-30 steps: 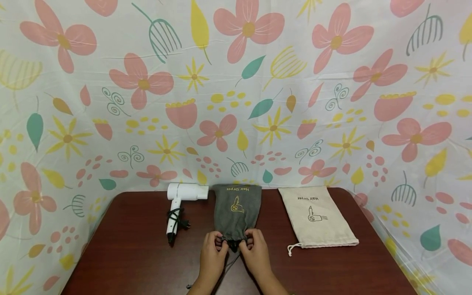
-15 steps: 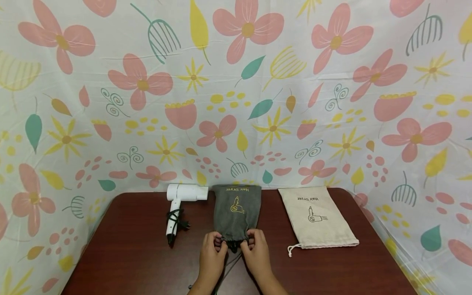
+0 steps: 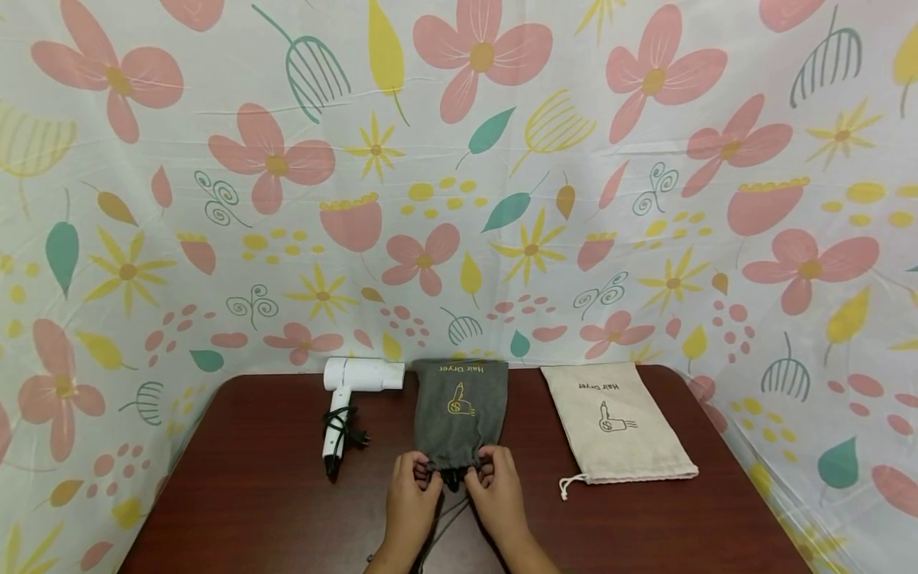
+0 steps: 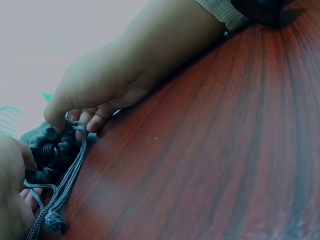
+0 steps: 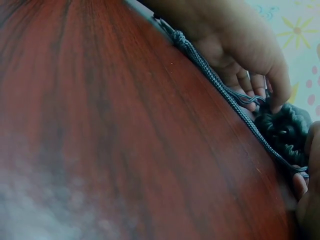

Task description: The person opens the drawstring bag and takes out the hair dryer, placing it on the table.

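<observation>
A dark grey drawstring bag (image 3: 460, 414), printed "Hair Dryer" with a yellow dryer outline, lies mid-table with its gathered mouth toward me. My left hand (image 3: 412, 502) pinches the left side of this mouth between thumb and fingers. On the opposite side, my right hand (image 3: 498, 498) pinches the fabric the same way. Something black and ribbed (image 4: 49, 148) shows inside the puckered opening in the left wrist view; most of the bag's contents are hidden. Grey drawstrings (image 5: 225, 92) trail from the mouth along the table, ending in a knot (image 4: 54, 220).
To the left lies a white hair dryer (image 3: 337, 402) with its black cord (image 3: 347, 428) wrapped round the handle. A cream drawstring bag (image 3: 617, 422), also printed "Hair Dryer", lies flat at right. A flowered cloth (image 3: 459, 199) hangs behind the dark red-brown table (image 3: 251, 494).
Both hands keep their grip on the bag's mouth and shift only slightly. The right thumb moved a little right, then back. The drawstrings have shifted slightly on the table.
</observation>
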`<act>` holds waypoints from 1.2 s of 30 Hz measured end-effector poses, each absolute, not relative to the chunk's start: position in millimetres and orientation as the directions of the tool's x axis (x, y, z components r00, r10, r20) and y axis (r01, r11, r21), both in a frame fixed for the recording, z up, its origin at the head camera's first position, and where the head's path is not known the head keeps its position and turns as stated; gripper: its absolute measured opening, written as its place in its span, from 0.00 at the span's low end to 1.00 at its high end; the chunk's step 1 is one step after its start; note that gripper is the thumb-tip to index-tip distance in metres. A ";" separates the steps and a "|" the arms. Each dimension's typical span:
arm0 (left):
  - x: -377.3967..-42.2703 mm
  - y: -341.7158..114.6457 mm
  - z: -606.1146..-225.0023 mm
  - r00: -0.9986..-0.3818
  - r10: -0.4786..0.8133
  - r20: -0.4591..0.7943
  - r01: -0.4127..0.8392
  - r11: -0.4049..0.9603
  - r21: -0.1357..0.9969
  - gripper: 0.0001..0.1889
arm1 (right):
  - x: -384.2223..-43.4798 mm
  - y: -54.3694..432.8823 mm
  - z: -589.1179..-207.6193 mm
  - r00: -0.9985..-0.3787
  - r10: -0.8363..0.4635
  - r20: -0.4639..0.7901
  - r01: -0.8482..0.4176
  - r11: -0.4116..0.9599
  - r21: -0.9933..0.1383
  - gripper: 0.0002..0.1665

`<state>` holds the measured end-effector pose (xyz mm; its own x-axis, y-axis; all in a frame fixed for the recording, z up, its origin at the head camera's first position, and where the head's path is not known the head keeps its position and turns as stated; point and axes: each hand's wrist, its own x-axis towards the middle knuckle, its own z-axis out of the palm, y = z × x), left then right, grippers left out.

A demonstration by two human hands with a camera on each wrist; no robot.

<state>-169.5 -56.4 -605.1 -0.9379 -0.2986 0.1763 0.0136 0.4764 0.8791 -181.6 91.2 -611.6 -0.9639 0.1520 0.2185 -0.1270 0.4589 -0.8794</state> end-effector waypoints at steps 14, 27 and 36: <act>-171.4 -60.0 -607.4 -0.946 -0.286 0.150 -0.005 0.477 0.879 0.13 | -181.8 91.7 -611.6 -0.959 0.124 0.253 -0.163 0.488 -0.858 0.17; -171.0 -59.0 -606.5 -0.944 -0.297 0.144 -0.010 0.462 0.887 0.12 | -181.2 91.5 -612.2 -0.942 0.147 0.303 -0.200 0.480 -0.854 0.18; -170.7 -59.5 -605.8 -0.953 -0.286 0.101 -0.041 0.452 0.891 0.11 | -181.3 90.9 -616.1 -0.895 0.178 0.408 -0.276 0.497 -0.823 0.21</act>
